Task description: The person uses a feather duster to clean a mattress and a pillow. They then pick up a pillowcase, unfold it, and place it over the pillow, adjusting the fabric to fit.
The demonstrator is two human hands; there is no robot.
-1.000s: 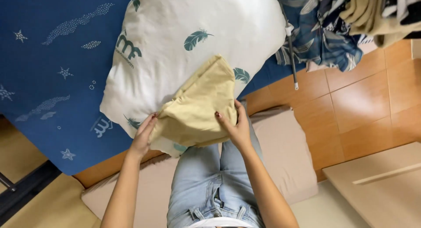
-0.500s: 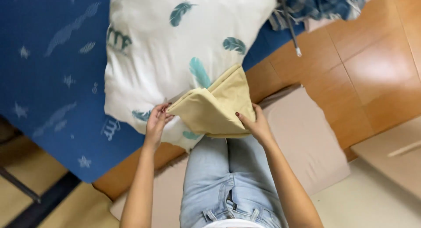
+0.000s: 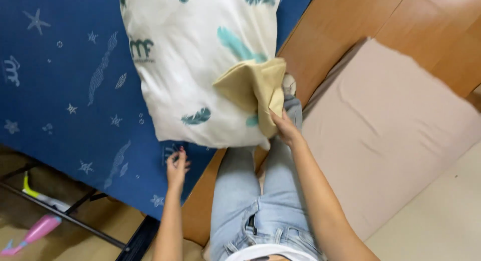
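In the middle of the frame, the right hand [image 3: 285,129] pinches the folded yellow cloth [image 3: 253,85] so it stays on the white pillow [image 3: 200,60]. The left hand [image 3: 177,166], lower left, is loosely open, holding nothing, over the blue sheet [image 3: 60,90].

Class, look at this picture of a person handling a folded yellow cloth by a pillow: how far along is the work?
Done: the yellow cloth is folded and lies on the white feather-print pillow. In hand: the right hand grips its lower edge. The left hand holds nothing, resting at the blue sheet. Left: letting go of the cloth.
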